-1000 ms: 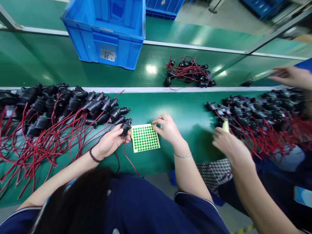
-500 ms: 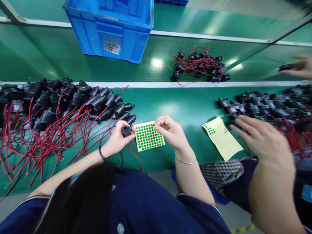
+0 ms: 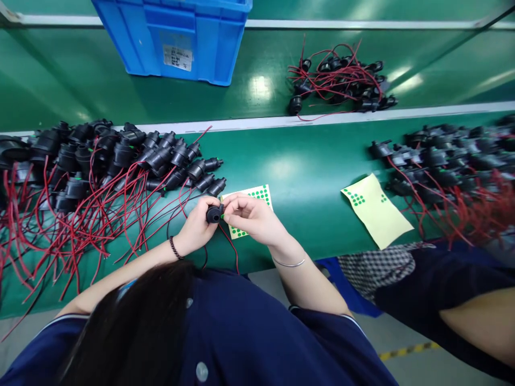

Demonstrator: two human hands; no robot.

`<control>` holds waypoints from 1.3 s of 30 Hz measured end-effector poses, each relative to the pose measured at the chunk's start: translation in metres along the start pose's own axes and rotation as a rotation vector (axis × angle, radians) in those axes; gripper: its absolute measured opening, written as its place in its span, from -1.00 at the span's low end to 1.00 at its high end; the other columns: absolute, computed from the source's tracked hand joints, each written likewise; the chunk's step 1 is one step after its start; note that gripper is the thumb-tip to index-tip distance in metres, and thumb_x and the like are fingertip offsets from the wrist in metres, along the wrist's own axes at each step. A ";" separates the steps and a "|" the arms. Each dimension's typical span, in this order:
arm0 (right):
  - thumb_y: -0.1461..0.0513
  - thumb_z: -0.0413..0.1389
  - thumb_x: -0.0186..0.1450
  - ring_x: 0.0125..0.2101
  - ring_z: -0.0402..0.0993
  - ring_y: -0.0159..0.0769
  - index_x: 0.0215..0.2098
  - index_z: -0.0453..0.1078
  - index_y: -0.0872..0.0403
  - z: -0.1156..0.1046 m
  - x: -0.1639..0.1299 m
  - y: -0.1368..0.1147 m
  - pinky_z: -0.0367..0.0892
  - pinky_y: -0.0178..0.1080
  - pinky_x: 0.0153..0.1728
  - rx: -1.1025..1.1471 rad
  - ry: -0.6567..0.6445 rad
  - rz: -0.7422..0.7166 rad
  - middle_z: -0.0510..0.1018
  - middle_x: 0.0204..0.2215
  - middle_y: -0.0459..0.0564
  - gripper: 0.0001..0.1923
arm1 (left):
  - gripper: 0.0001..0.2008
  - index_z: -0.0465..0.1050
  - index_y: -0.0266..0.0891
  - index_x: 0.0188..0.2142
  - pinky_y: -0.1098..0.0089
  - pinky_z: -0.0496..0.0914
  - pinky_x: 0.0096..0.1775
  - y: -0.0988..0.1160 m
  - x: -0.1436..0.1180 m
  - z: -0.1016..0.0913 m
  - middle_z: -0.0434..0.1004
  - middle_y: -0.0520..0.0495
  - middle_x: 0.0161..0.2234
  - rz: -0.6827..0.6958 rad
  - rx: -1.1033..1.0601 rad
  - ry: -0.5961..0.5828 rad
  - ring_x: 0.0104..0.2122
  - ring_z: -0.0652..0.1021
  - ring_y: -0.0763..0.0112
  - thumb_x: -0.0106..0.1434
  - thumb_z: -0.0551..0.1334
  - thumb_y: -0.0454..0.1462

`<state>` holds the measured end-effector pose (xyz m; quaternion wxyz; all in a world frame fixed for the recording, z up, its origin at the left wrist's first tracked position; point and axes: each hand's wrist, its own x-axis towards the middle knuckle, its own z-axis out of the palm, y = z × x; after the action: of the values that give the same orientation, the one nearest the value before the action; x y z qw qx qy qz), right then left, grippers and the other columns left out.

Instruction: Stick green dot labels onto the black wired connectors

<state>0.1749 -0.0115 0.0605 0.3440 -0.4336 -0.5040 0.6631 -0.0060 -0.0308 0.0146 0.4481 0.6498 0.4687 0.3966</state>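
Note:
My left hand (image 3: pixel 198 222) is closed around a small black pump-like part (image 3: pixel 213 214) with thin red and black wires trailing below it. Between the thumb and forefinger of my right hand (image 3: pixel 253 219) a small green dot sticker (image 3: pixel 222 216) shows, right at the side of the black part. Whether the sticker touches the part I cannot tell. Under my right hand lies a pale sheet of green dot stickers (image 3: pixel 262 194), its middle hidden by the hand. Many similar black parts (image 3: pixel 161 159), some bearing a green dot, are heaped to the left.
A blue crate (image 3: pixel 181 40) stands on the raised ledge. Another cluster of black parts with red wires (image 3: pixel 341 80) lies to its right. A mostly bare yellow sticker sheet (image 3: pixel 378 214) and a further heap (image 3: pixel 446 155) are at the right, beside a co-worker's arm (image 3: pixel 483 321).
My right hand has moved left from the sticker sheet to the black part, with a green sticker in its fingertips. The co-worker's hands have left the view. The camera has tilted lower.

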 end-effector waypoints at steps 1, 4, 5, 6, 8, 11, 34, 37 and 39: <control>0.21 0.35 0.10 -0.20 0.49 -0.29 -0.48 0.49 0.06 0.000 0.000 0.000 0.51 -0.17 -0.19 -0.002 0.002 0.000 0.50 -0.19 0.01 -0.86 | -0.79 0.28 -0.16 -0.17 0.25 0.37 -0.08 0.000 0.000 0.000 0.44 -0.09 -0.18 0.008 0.007 0.000 -0.17 0.49 0.29 0.19 0.20 -0.37; 0.22 0.34 0.10 -0.24 0.48 -0.32 -0.49 0.48 0.06 0.001 -0.001 0.000 0.52 -0.20 -0.23 -0.007 0.003 0.003 0.49 -0.19 0.01 -0.86 | -0.78 0.27 -0.16 -0.17 0.25 0.36 -0.09 -0.001 0.000 0.001 0.45 -0.09 -0.19 0.040 0.028 0.006 -0.17 0.49 0.30 0.19 0.19 -0.38; 0.23 0.34 0.10 -0.25 0.48 -0.33 -0.50 0.48 0.05 0.002 -0.001 -0.001 0.52 -0.20 -0.23 -0.009 0.001 0.004 0.48 -0.20 0.00 -0.87 | -0.78 0.26 -0.16 -0.17 0.25 0.36 -0.09 -0.001 0.000 0.001 0.45 -0.09 -0.19 0.051 0.033 0.007 -0.17 0.49 0.30 0.20 0.18 -0.39; 0.23 0.33 0.10 -0.26 0.47 -0.33 -0.50 0.48 0.05 0.002 -0.001 -0.001 0.52 -0.19 -0.24 -0.011 -0.001 0.004 0.48 -0.20 0.00 -0.87 | -0.78 0.26 -0.15 -0.17 0.25 0.36 -0.09 -0.001 0.000 0.001 0.45 -0.09 -0.18 0.061 0.036 0.008 -0.16 0.49 0.29 0.21 0.18 -0.39; 0.24 0.33 0.10 -0.27 0.47 -0.34 -0.50 0.47 0.06 0.003 -0.001 -0.002 0.52 -0.19 -0.24 -0.014 -0.002 0.003 0.48 -0.21 0.00 -0.88 | -0.79 0.25 -0.15 -0.17 0.24 0.35 -0.08 -0.001 0.001 0.001 0.45 -0.09 -0.18 0.085 0.037 0.011 -0.15 0.49 0.29 0.21 0.17 -0.40; 0.25 0.31 0.09 -0.29 0.48 -0.34 -0.50 0.47 0.06 0.003 -0.001 -0.003 0.52 -0.19 -0.26 -0.026 0.002 -0.006 0.48 -0.22 0.00 -0.89 | -0.77 0.24 -0.14 -0.16 0.23 0.35 -0.07 -0.002 0.001 0.001 0.45 -0.09 -0.18 0.118 0.025 0.021 -0.14 0.49 0.28 0.21 0.18 -0.41; 0.29 0.24 0.07 -0.36 0.52 -0.38 -0.35 0.33 0.03 0.012 0.000 -0.001 0.51 -0.22 -0.24 -0.073 0.075 -0.043 0.51 -0.38 -0.11 -0.79 | -0.66 0.17 -0.17 0.00 0.26 0.41 -0.12 -0.011 0.000 0.003 0.37 -0.12 -0.12 0.426 0.151 0.077 -0.12 0.48 0.31 0.26 0.17 -0.43; 0.29 0.24 0.07 -0.37 0.51 -0.41 -0.35 0.32 0.03 0.013 0.000 0.003 0.51 -0.24 -0.25 -0.038 0.084 -0.056 0.51 -0.38 -0.13 -0.79 | -0.64 0.15 -0.17 0.02 0.25 0.41 -0.10 -0.012 -0.001 0.004 0.35 -0.13 -0.11 0.441 0.146 0.081 -0.10 0.47 0.30 0.27 0.16 -0.44; 0.30 0.24 0.07 -0.36 0.52 -0.41 -0.34 0.33 0.03 0.014 0.001 0.006 0.51 -0.24 -0.25 -0.028 0.089 -0.072 0.51 -0.37 -0.12 -0.79 | -0.66 0.15 -0.16 0.01 0.25 0.41 -0.10 -0.012 -0.001 0.005 0.35 -0.12 -0.11 0.435 0.133 0.091 -0.10 0.47 0.31 0.29 0.14 -0.44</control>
<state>0.1615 -0.0177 0.0566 0.3835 -0.4489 -0.5127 0.6234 -0.0044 -0.0311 0.0016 0.2868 0.7450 0.3626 0.4809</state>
